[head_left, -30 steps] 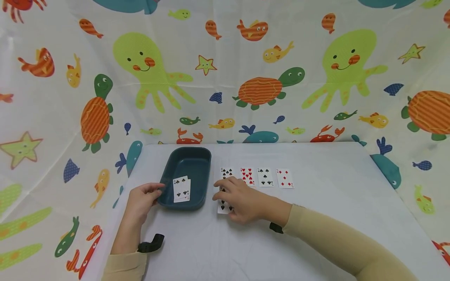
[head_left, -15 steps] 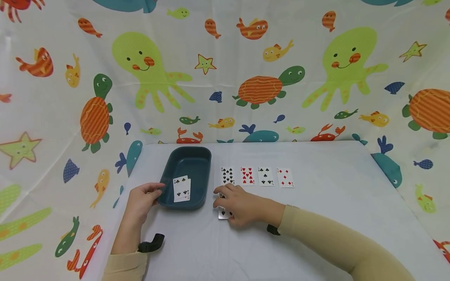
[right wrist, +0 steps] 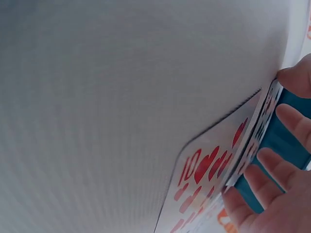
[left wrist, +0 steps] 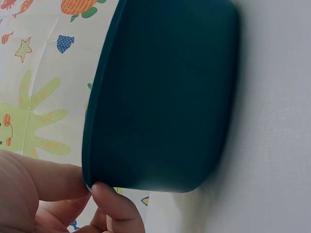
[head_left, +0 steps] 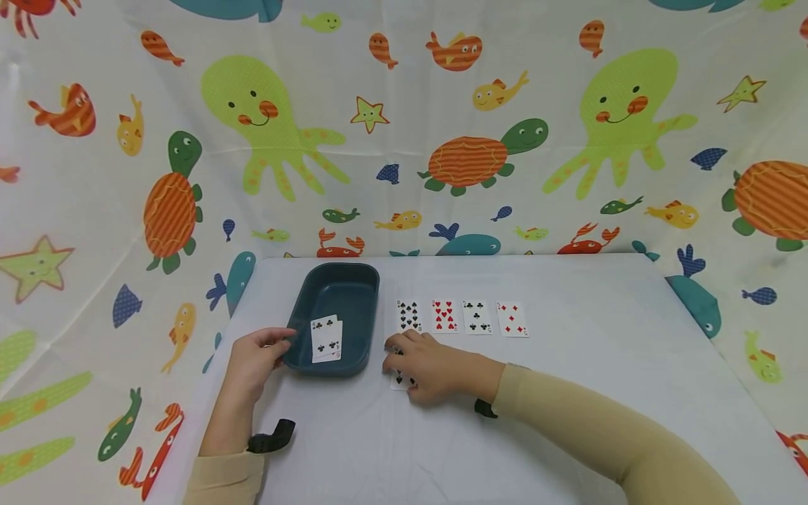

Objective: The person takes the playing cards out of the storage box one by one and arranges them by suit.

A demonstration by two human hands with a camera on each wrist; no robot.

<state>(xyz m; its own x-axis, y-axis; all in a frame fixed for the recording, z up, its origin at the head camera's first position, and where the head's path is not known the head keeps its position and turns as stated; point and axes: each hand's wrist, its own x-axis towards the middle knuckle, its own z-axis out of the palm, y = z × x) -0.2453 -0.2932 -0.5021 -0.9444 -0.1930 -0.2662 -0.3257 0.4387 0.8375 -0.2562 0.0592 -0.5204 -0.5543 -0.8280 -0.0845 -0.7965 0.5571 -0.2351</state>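
My left hand (head_left: pixel 252 361) pinches the near left rim of a dark teal tray (head_left: pixel 372 308). In the left wrist view, the thumb and fingers of the left hand (left wrist: pixel 53 199) meet at a corner of the tray (left wrist: pixel 160 97). Under my right hand (head_left: pixel 435 368) lies a spades playing card (head_left: pixel 400 381), mostly covered by the fingers. From the right wrist, the right hand (right wrist: pixel 277 189) spans a thin card edge (right wrist: pixel 269 109) between thumb and fingertips. Beside it lies a hearts card (right wrist: pixel 209 167). Two overlapping cards (head_left: pixel 326 340) rest inside the tray, a clubs card on top.
A face-up row runs behind the right hand: a spades card (head_left: pixel 408 314), a hearts card (head_left: pixel 445 317), a clubs card (head_left: pixel 477 318) and a diamonds card (head_left: pixel 512 320). White cloth covers the table (head_left: pixel 600 330). A sea-animal curtain (head_left: pixel 404 140) hangs behind.
My right hand has slid the spades card a little toward me, away from the row, then slightly back. The left hand and the tray have stayed put.
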